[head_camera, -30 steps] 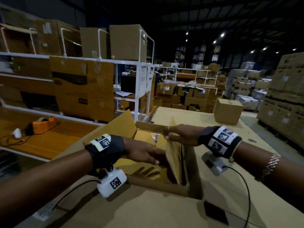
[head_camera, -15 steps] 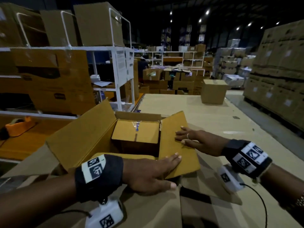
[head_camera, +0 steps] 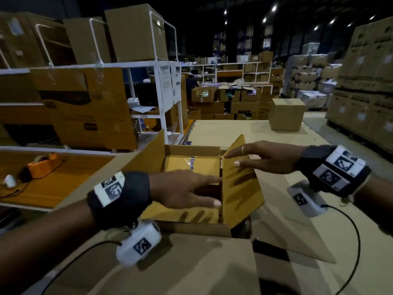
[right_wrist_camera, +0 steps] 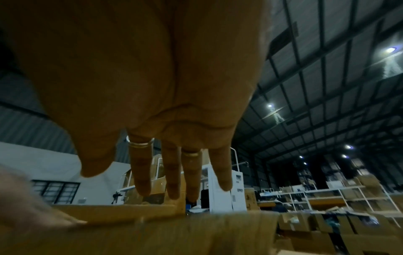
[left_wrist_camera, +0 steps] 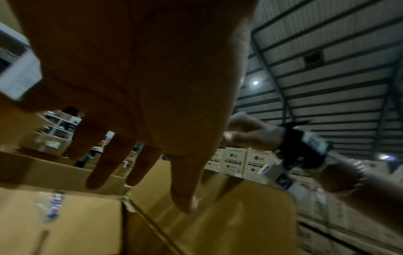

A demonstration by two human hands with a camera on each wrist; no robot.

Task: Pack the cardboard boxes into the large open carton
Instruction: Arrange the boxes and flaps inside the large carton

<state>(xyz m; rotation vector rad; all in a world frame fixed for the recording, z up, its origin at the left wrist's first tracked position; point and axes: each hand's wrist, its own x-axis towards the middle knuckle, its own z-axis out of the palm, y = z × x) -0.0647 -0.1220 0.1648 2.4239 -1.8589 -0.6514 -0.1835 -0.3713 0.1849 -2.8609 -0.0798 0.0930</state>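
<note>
1. Reaching across the carton (head_camera: 187,150), we are holding our left hand (head_camera: 182,189) flat and wide, fingers straight and gripping nothing, just above the near flap (head_camera: 180,213) that lies beneath its palm. If we are pressing too hard here, that flap is likely buckling down into the gap beyond our fingertips.

2. Looking just past those fingertips, we are seeing the taped small box (head_camera: 191,165) already sitting deep inside the carton, against its far wall. A dark space is showing between it and the near flap, so the box may be shifting in transit if we are closing up now.

3. Moving to the right flap (head_camera: 240,188), which is standing tilted between our two hands, we are risking it springing outward, since neither hand is gripping it.

4. Holding our right hand (head_camera: 263,158) open, fingers extended over the flap's top edge, we cannot tell whether the thumb is touching it. A loose push may be creasing the flap off its fold.

5. Leaving another box (head_camera: 287,113) well beyond our right hand, we may be sealing too early.
</note>
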